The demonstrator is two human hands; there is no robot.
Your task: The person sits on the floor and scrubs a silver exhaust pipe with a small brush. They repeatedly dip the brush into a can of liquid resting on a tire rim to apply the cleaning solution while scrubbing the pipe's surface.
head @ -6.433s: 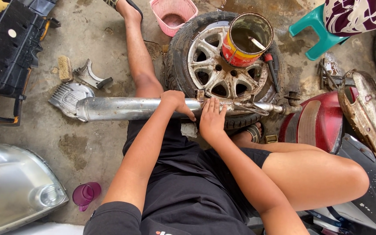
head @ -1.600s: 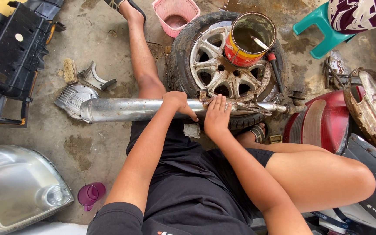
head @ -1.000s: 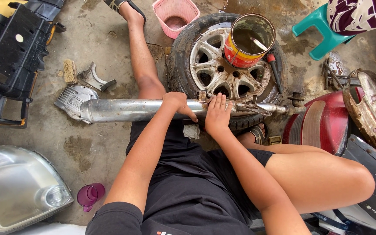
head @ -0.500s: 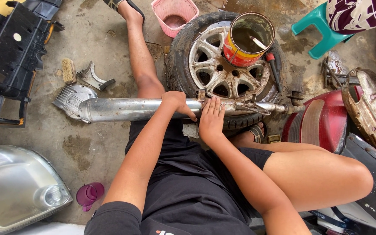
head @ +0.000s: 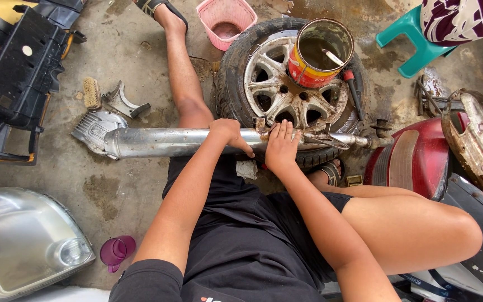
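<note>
Exhaust pipe (head: 169,141) under both hands (head: 279,146)

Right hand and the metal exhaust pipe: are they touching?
Touching. The head view shows the right hand lying flat on the metal exhaust pipe, fingers spread over its top, with no gap visible.

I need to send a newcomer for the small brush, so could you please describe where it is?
Start at the long silver exhaust pipe under both hands and follow it to its finned end. Just above lies the small brush, between a black plastic panel and a grey metal bracket. It alone has pale bristles.
</note>
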